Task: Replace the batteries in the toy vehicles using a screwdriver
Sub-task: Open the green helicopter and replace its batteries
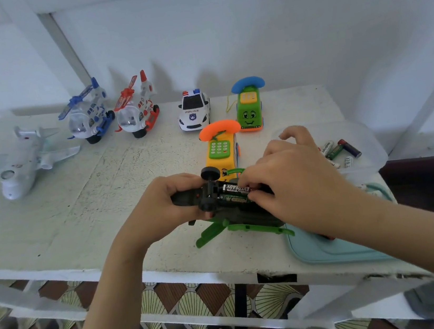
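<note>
Just one head cam, wide-angle, looking forward and down, close over left hand (165, 198) and right hand (292, 179); wall (221, 39) beyond them.

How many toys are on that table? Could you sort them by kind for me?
Airplane: 1
Helicopters: 3 (blue helicopter, red helicopter, dark green helicopter held upside down, battery showing)
Police car: 1
Phone cars: 2 (green phone car, yellow phone car)
Total: 7 toys

"POLICE" on hood of white police car (194, 110). "EVEREADY", upside down, on black battery (237, 188) in dark toy helicopter (240, 213). Print on loose batteries (328, 148) at right too small to read.
</note>
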`<state>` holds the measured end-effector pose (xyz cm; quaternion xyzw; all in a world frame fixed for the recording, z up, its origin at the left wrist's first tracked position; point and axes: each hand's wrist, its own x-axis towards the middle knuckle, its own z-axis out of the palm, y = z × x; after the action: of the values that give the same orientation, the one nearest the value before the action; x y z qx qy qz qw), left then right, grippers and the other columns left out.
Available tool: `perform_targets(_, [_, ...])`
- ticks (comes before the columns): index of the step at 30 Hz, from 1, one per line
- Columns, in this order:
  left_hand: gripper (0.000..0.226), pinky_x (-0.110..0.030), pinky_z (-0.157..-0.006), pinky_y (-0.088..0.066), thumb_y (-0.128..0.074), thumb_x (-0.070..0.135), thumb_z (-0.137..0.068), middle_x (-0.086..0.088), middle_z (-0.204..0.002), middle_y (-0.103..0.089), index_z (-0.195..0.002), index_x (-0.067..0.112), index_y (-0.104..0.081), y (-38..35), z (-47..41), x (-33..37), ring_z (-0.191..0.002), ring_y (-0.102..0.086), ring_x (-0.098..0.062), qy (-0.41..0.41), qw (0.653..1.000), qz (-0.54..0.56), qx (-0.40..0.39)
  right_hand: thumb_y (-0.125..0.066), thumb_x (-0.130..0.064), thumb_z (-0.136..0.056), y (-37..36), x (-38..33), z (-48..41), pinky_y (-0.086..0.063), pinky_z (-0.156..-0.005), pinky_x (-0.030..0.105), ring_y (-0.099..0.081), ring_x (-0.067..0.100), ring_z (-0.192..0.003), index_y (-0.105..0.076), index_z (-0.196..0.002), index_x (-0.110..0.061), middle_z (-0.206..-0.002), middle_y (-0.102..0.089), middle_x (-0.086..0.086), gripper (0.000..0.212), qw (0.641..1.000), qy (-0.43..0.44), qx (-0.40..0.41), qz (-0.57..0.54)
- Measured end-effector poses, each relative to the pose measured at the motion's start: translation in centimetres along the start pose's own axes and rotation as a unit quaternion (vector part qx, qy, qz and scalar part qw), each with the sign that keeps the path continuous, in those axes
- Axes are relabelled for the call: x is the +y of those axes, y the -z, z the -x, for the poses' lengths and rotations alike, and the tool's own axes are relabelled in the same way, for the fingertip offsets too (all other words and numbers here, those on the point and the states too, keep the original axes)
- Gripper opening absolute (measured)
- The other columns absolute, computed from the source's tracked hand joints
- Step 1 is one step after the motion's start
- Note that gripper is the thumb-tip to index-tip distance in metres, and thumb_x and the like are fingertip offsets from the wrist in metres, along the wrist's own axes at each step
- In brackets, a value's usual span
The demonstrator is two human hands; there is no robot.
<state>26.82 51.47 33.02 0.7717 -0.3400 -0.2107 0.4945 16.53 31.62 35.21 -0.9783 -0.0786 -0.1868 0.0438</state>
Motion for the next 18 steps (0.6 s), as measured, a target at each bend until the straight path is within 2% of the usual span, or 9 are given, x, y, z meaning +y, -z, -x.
perform_targets(3, [0.040, -0.020, -0.054, -0.050, -0.075, -0.013, -0.069, 0.000, -0.094, -0.069, -0.095, 0.018, -0.074, -0.1, 0.1, -0.1, -0.061, -0.061, -0.010, 0.000, 1.000, 0.000, 0.005, -0.066, -0.020, -0.069, -0.7, -0.5, 0.3, -0.022, -0.095, 0.039, -0.057, 0.016, -0.059, -0.072, -0.066, -0.026, -0.049, -0.055, -0.008, 0.009, 0.998, -0.028, 0.053, -0.009])
perform_targets(5, [0.038, -0.020, -0.055, -0.050, -0.076, -0.012, -0.069, 0.000, -0.093, -0.069, -0.094, 0.017, -0.074, -0.1, 0.1, -0.1, -0.061, -0.061, -0.011, 0.002, 1.000, -0.002, 0.010, -0.072, -0.015, -0.070, -1.2, -0.9, 0.7, -0.021, -0.101, 0.044, -0.057, 0.017, -0.063, -0.073, -0.064, -0.023, -0.051, -0.058, -0.006, 0.010, 0.997, -0.030, 0.064, 0.016])
perform_targets(10, [0.035, -0.021, -0.054, -0.050, -0.078, -0.009, -0.069, -0.002, -0.092, -0.069, -0.097, 0.013, -0.074, 0.0, 0.3, -0.5, -0.062, -0.061, -0.014, 0.005, 1.000, 0.012, 0.015, -0.058, -0.026, -0.082, -2.1, -2.0, 2.1, -0.019, -0.108, 0.058, -0.058, 0.018, -0.084, -0.074, -0.072, -0.021, -0.077, -0.069, -0.008, 0.019, 0.994, -0.036, 0.100, 0.020])
perform_targets(14, [0.037, -0.020, -0.054, -0.051, -0.075, -0.012, -0.070, -0.002, -0.094, -0.068, -0.096, 0.014, -0.074, -0.2, 0.4, -0.3, -0.063, -0.061, -0.013, 0.009, 1.000, 0.014, 0.019, -0.053, -0.027, -0.084, -2.2, -2.3, 2.3, -0.009, -0.111, 0.062, -0.058, 0.016, -0.084, -0.073, -0.073, -0.021, -0.072, -0.067, -0.011, 0.023, 0.993, -0.058, 0.106, 0.014])
perform_targets(16, [0.037, -0.021, -0.054, -0.051, -0.075, -0.012, -0.069, -0.002, -0.093, -0.068, -0.094, 0.015, -0.074, -0.3, 0.4, -0.2, -0.063, -0.061, -0.012, 0.012, 1.000, 0.017, 0.021, -0.053, -0.026, -0.084, -2.2, -2.4, 2.5, -0.006, -0.112, 0.063, -0.060, 0.016, -0.088, -0.074, -0.080, -0.022, -0.071, -0.069, -0.011, 0.022, 0.993, -0.058, 0.108, 0.006])
perform_targets(18, [0.039, -0.021, -0.053, -0.051, -0.076, -0.013, -0.067, 0.000, -0.092, -0.068, -0.091, 0.018, -0.074, -0.4, 0.3, -0.1, -0.064, -0.061, -0.012, 0.012, 1.000, 0.017, 0.019, -0.053, -0.024, -0.083, -2.1, -2.6, 2.7, -0.004, -0.112, 0.064, -0.061, 0.018, -0.092, -0.072, -0.095, -0.020, -0.071, -0.070, -0.011, 0.023, 0.992, -0.055, 0.111, 0.004])
